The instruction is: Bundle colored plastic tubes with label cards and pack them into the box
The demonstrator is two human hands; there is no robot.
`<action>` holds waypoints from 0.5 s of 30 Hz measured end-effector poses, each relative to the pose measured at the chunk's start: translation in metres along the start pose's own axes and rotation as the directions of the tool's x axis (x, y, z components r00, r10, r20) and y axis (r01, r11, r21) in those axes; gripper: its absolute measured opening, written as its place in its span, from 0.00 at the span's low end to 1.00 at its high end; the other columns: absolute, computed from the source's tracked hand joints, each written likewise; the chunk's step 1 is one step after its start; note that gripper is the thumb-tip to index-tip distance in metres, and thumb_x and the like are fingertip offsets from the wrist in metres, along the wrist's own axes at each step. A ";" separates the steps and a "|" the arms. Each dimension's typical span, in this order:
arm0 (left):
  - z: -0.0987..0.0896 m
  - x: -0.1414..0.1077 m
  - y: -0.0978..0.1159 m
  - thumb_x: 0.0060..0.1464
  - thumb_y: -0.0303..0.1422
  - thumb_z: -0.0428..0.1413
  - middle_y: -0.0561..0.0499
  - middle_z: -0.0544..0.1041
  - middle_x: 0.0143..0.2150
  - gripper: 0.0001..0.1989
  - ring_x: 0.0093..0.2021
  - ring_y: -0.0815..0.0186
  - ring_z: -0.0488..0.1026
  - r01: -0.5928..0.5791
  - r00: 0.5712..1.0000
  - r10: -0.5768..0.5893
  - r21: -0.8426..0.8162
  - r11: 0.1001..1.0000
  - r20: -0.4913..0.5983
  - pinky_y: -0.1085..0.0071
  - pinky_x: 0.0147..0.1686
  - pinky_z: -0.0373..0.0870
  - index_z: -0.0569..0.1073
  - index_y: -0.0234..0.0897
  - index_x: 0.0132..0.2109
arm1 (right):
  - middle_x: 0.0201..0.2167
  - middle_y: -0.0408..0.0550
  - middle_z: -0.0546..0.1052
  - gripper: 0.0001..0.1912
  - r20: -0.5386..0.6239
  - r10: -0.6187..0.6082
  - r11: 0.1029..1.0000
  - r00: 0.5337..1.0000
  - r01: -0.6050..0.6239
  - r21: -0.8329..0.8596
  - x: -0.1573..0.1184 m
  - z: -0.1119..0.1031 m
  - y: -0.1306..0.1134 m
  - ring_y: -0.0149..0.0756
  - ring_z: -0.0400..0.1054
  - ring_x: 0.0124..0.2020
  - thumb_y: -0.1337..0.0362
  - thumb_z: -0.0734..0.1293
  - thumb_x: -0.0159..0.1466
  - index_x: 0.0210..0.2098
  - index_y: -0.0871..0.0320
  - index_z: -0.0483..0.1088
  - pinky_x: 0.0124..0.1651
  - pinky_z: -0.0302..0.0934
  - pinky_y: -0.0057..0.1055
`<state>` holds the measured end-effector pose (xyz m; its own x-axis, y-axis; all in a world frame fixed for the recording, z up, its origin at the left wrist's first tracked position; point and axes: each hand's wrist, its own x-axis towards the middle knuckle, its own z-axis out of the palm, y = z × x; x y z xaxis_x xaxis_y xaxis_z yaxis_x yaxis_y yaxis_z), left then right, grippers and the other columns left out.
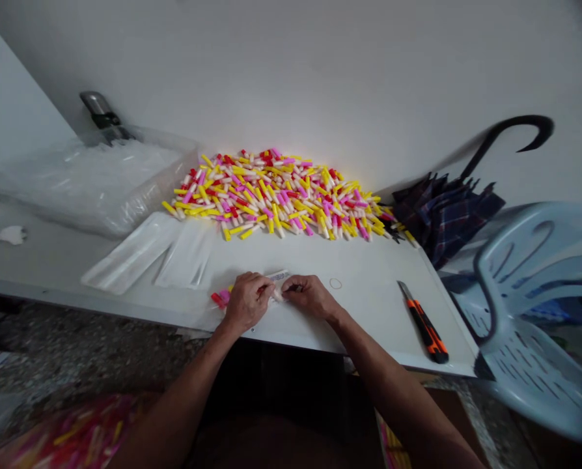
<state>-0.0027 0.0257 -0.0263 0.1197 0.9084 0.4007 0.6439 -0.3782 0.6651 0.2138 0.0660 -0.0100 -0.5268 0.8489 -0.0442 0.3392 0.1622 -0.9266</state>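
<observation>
White plastic tube [276, 293] pinched between left hand [246, 303] and right hand [309, 294], two loose tubes [219, 298] just left, one multicoloured tube heap [271, 192] far, one orange utility knife [424, 324] right

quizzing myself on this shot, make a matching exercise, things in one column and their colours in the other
Things
1. knife
2. umbrella
3. chair
4. pile of plastic pieces

Colours
A. pale blue
B. yellow, pink, red and white
C. orange and black
D. dark plaid

Pairs: 1-C, 2-D, 3-A, 4-B
</observation>
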 end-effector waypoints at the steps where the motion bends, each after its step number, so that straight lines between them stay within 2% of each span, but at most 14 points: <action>1: 0.000 0.000 0.000 0.65 0.33 0.57 0.50 0.80 0.34 0.08 0.40 0.58 0.75 0.001 1.000 -0.001 -0.001 1.000 0.002 0.58 0.48 0.68 0.78 0.41 0.36 | 0.32 0.44 0.79 0.07 0.027 -0.009 0.999 1.000 0.008 0.034 -0.001 0.001 -0.001 0.34 0.70 0.33 0.62 0.70 0.64 0.36 0.58 0.79 0.38 0.63 0.29; 4: 0.000 0.000 0.000 0.65 0.33 0.57 0.49 0.80 0.34 0.08 0.40 0.58 0.75 -0.002 1.000 0.002 -0.003 1.000 -0.002 0.59 0.48 0.68 0.77 0.41 0.35 | 0.36 0.46 0.80 0.09 0.073 -0.001 0.986 0.997 -0.011 0.168 -0.007 0.000 -0.003 0.36 0.73 0.37 0.60 0.72 0.64 0.40 0.58 0.78 0.41 0.65 0.31; 8: 0.000 0.000 0.000 0.66 0.34 0.57 0.50 0.79 0.34 0.09 0.40 0.58 0.74 -0.013 1.000 0.013 0.011 1.000 -0.002 0.59 0.48 0.67 0.77 0.41 0.35 | 0.39 0.48 0.82 0.18 0.104 0.021 0.953 0.994 -0.051 0.300 -0.011 0.001 -0.005 0.37 0.75 0.40 0.60 0.73 0.63 0.51 0.56 0.71 0.44 0.66 0.33; 11: 0.001 0.000 -0.001 0.65 0.34 0.57 0.50 0.79 0.33 0.08 0.39 0.58 0.74 -0.017 1.000 0.017 0.034 0.999 0.006 0.58 0.47 0.66 0.77 0.42 0.35 | 0.40 0.47 0.82 0.25 0.113 0.016 0.947 0.994 -0.051 0.317 -0.013 0.004 -0.006 0.37 0.75 0.41 0.62 0.73 0.64 0.59 0.54 0.66 0.46 0.65 0.34; 15: 0.002 0.000 -0.001 0.66 0.33 0.57 0.51 0.79 0.33 0.09 0.39 0.58 0.74 -0.028 1.000 0.028 0.078 0.997 0.007 0.58 0.48 0.65 0.76 0.41 0.35 | 0.41 0.46 0.82 0.29 0.070 0.018 0.965 0.997 -0.036 0.261 -0.016 0.011 -0.008 0.37 0.75 0.41 0.65 0.72 0.63 0.62 0.54 0.64 0.47 0.66 0.34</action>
<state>-0.0015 0.0264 -0.0280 0.1429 0.8987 0.4146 0.6974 -0.3886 0.6022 0.2109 0.0461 -0.0060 -0.5740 0.8142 -0.0874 0.1429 -0.0055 -0.9897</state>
